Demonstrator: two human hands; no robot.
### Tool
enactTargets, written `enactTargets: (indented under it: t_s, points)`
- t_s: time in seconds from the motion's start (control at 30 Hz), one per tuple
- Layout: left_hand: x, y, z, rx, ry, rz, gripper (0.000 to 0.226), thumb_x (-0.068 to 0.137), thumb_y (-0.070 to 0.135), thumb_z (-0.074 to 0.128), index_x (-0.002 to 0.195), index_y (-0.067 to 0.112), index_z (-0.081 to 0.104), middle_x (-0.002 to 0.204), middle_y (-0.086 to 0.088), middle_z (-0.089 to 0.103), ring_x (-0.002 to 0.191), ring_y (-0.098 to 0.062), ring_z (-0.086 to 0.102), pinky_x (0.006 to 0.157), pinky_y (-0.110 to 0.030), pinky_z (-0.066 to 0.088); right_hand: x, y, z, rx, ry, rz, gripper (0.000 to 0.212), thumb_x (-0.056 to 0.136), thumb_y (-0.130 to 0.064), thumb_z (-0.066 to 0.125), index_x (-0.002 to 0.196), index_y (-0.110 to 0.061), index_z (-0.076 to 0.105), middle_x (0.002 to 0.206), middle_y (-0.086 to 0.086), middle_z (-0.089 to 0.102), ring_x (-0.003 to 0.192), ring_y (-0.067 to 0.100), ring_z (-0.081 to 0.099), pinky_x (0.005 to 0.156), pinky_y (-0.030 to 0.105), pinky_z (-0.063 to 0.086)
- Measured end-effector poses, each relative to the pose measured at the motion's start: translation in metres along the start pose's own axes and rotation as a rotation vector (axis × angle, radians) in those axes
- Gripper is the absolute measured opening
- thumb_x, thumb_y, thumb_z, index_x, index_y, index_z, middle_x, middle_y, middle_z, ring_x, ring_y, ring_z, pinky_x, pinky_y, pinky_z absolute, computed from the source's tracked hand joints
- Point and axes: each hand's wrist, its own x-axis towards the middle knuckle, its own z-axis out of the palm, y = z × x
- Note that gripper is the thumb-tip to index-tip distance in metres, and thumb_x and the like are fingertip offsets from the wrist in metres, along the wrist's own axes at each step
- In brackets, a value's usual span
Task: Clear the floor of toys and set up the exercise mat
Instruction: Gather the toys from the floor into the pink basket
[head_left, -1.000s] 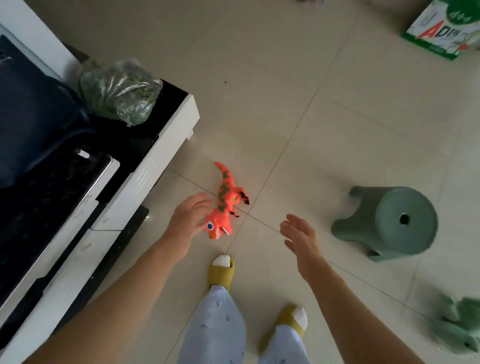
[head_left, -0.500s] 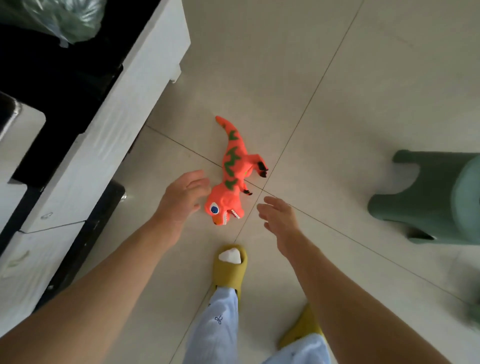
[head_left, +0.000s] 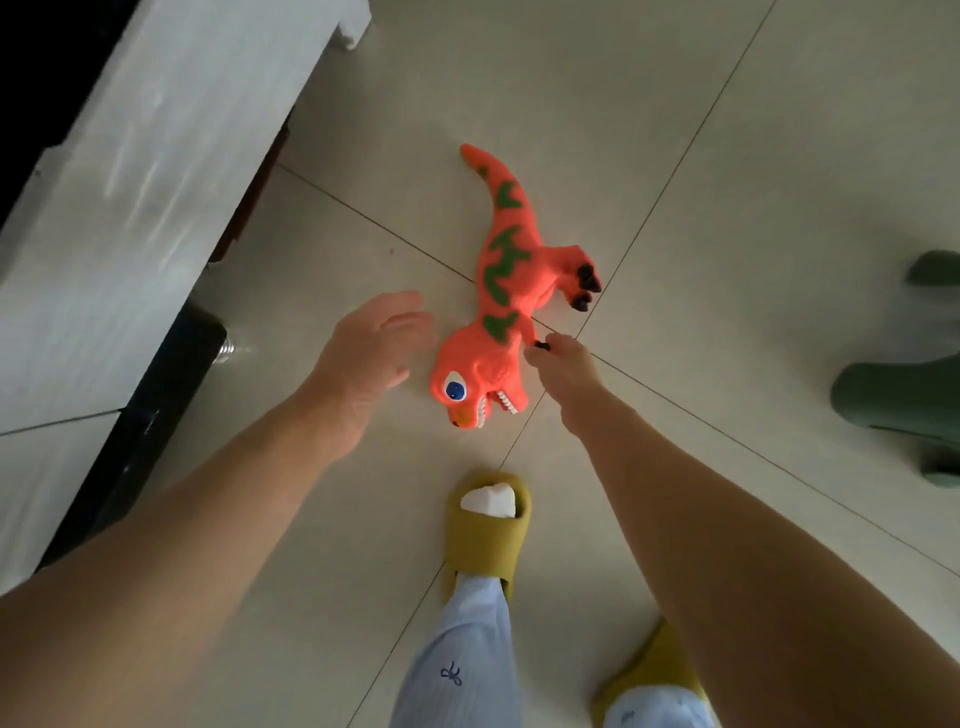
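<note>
- As it lies on the tiled floor (head_left: 649, 78) just beyond the near slipper (head_left: 485, 530), the orange toy dinosaur (head_left: 506, 280) looks light and rubbery.
- The right hand (head_left: 563, 376) touches its small foreleg, fingers curled; whether they pinch it, I cannot tell.
- The left hand (head_left: 366, 358) is spread, holding nothing, beside the head.
- The thick neck seems the best place to hold.

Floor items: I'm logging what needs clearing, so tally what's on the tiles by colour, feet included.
Orange: 1, toy dinosaur
Green: 1, stool, partly cut off
Yellow: 2, slippers
Total: 4

No readable text, label or number anywhere.
</note>
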Motion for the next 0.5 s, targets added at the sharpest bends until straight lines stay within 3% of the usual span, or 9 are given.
enactTargets:
  t_s: [0.07, 0.23, 0.3, 0.37, 0.5]
  points:
    - [0.004, -0.006, -0.001, 0.016, 0.003, 0.006, 0.032, 0.09, 0.009, 0.051, 0.119, 0.023, 0.053, 0.117, 0.002, 0.061, 0.106, -0.012, 0.055, 0.081, -0.025, 0.045, 0.015, 0.006, 0.009, 0.008, 0.005, -0.014, 0.022, 0.088, -0.01, 0.048, 0.067, -0.014, 0.045, 0.062, 0.003, 0.043, 0.056, 0.016, 0.039, 0.05, 0.025, 0.03]
    - [-0.001, -0.014, 0.005, 0.026, 0.002, -0.009, 0.032, 0.088, 0.007, 0.052, 0.115, 0.025, 0.052, 0.117, 0.002, 0.061, 0.104, -0.009, 0.055, 0.087, -0.031, 0.041, 0.027, 0.012, 0.008, 0.117, 0.094, -0.027, 0.026, 0.089, -0.007, 0.048, 0.065, -0.015, 0.056, 0.06, 0.005, 0.055, 0.059, 0.02, 0.051, 0.062, 0.033, 0.043]
    - [-0.007, -0.01, 0.012, 0.038, -0.012, -0.005, 0.034, 0.087, 0.007, 0.053, 0.117, 0.024, 0.051, 0.117, 0.003, 0.06, 0.102, -0.007, 0.055, 0.088, -0.031, 0.04, 0.023, 0.012, 0.0, 0.075, 0.148, -0.035, 0.021, 0.088, -0.008, 0.046, 0.075, -0.01, 0.061, 0.072, 0.01, 0.063, 0.071, 0.023, 0.056, 0.069, 0.036, 0.047]
    - [-0.019, -0.001, 0.023, 0.043, -0.033, 0.01, 0.035, 0.086, 0.007, 0.054, 0.116, 0.025, 0.052, 0.116, 0.004, 0.061, 0.099, -0.003, 0.055, 0.085, -0.03, 0.041, 0.012, 0.014, -0.016, 0.045, 0.218, -0.028, 0.021, 0.088, -0.01, 0.043, 0.091, -0.007, 0.064, 0.087, 0.013, 0.066, 0.08, 0.024, 0.057, 0.066, 0.033, 0.044]
    - [-0.044, 0.025, 0.046, 0.059, -0.095, 0.052, 0.038, 0.08, 0.015, 0.061, 0.115, 0.028, 0.052, 0.114, 0.007, 0.061, 0.1, 0.0, 0.055, 0.079, -0.023, 0.043, -0.019, 0.021, -0.062, 0.084, 0.253, -0.021, 0.02, 0.088, -0.012, 0.041, 0.096, -0.009, 0.059, 0.091, 0.011, 0.062, 0.082, 0.024, 0.056, 0.063, 0.03, 0.04]
